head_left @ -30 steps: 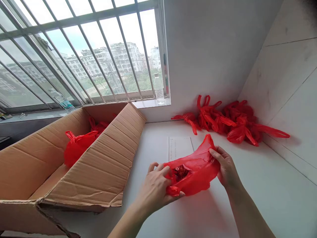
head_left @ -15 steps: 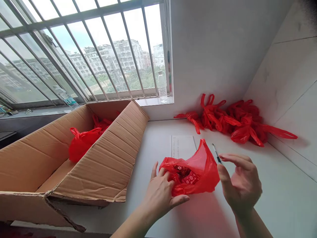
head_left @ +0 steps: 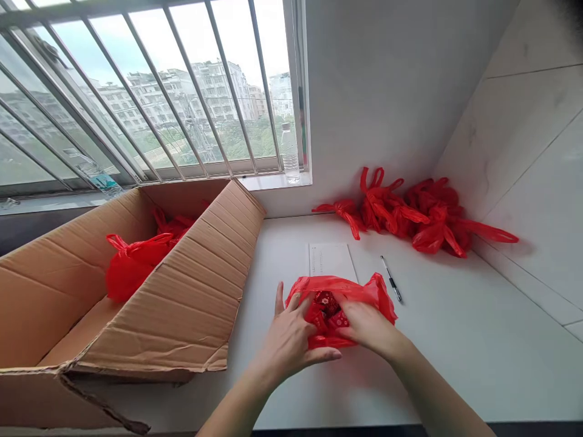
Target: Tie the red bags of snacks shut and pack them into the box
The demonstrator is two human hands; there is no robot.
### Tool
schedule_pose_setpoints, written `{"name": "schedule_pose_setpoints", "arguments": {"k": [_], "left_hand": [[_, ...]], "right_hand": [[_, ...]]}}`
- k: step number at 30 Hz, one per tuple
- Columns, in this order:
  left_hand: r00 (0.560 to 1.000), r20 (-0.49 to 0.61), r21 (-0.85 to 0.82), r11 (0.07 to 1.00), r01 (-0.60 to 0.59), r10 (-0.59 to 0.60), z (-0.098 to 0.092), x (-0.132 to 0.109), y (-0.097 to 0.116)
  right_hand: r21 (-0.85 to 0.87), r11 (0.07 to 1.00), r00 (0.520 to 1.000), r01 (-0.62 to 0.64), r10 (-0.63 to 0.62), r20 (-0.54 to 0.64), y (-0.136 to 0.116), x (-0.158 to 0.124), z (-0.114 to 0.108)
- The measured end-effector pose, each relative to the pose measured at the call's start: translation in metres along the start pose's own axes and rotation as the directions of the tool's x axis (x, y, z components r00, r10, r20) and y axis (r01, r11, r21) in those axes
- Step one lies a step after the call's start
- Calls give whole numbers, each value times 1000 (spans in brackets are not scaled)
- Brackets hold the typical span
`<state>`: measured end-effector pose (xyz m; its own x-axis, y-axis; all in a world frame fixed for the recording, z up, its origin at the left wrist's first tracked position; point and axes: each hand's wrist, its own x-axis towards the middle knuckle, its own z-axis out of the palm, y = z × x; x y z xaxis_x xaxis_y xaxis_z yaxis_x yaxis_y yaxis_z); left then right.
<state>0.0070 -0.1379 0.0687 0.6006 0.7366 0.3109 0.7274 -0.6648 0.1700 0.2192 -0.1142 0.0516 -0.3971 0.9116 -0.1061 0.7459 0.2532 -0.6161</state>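
A red plastic bag (head_left: 364, 290) lies open on the white counter (head_left: 455, 340), with a red patterned packet (head_left: 324, 301) showing inside it. My left hand (head_left: 291, 340) grips the bag's near left edge, fingers curled over the plastic and thumb stretched along the counter. My right hand (head_left: 367, 328) reaches into the bag's mouth from the right, and its fingertips are hidden among the plastic around the packet.
A big open cardboard box (head_left: 182, 303) at the left holds tied red bags (head_left: 130, 267). A pile of red bags (head_left: 410, 212) lies in the far corner. A sheet of paper (head_left: 330, 261) and a pen (head_left: 392, 279) lie behind the bag. A bottle (head_left: 290, 152) stands on the sill.
My right hand let go of the bag's right edge, lifted clear, then came down into the bag's mouth. The bag sank flatter, uncovering the pen. My left hand kept its hold.
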Motion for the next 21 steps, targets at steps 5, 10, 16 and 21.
{"name": "schedule_pose_setpoints", "arguments": {"k": [5, 10, 16, 21], "left_hand": [[987, -129, 84, 993, -84, 94, -7, 26, -32], [985, -164, -31, 997, -64, 58, 6, 28, -45], [987, -118, -35, 994, 104, -108, 25, 22, -46], [966, -174, 52, 978, 201, -189, 30, 20, -54]], "right_hand": [[110, 991, 993, 74, -63, -100, 0, 12, 8], [90, 991, 989, 98, -87, -120, 11, 25, 13], [99, 991, 977, 93, -72, -201, 19, 33, 18], [299, 941, 963, 161, -84, -255, 9, 33, 14]]}}
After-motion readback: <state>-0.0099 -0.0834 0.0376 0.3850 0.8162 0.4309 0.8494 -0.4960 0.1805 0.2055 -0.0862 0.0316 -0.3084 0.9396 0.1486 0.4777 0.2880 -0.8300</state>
